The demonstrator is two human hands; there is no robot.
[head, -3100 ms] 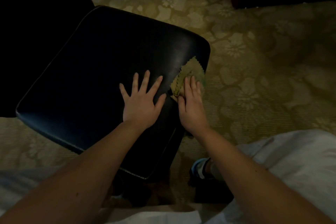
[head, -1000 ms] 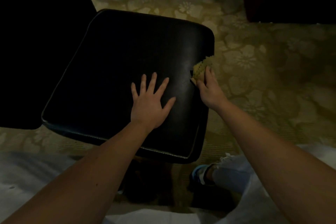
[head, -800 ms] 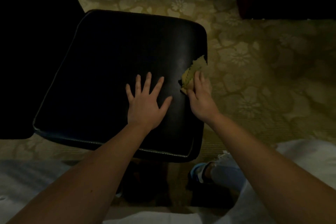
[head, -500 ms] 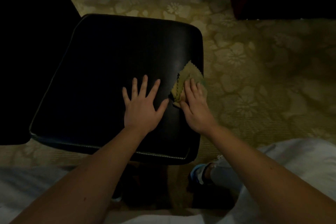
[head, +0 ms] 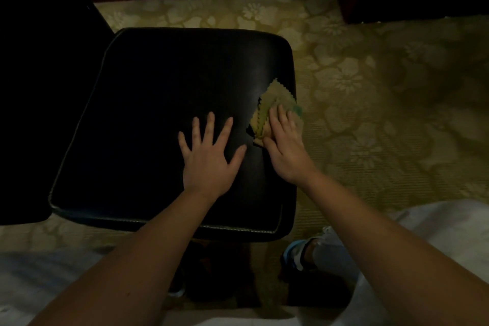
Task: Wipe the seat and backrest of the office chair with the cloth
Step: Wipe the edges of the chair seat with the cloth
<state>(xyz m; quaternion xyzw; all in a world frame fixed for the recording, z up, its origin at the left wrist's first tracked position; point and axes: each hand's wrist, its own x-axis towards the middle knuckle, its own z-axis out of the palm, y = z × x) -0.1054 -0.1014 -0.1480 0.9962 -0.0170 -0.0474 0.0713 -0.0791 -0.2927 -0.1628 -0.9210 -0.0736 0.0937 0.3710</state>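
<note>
Cloth (head: 276, 95) yellow-green, zigzag-edged, under flat right hand (head: 287, 151); left hand (head: 207, 164) spread on seat (head: 158, 103).

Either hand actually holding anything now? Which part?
Nothing is gripped. The right hand presses the near half of the cloth flat onto the right edge of the seat with straight fingers; the left hand lies spread on the seat.
</note>
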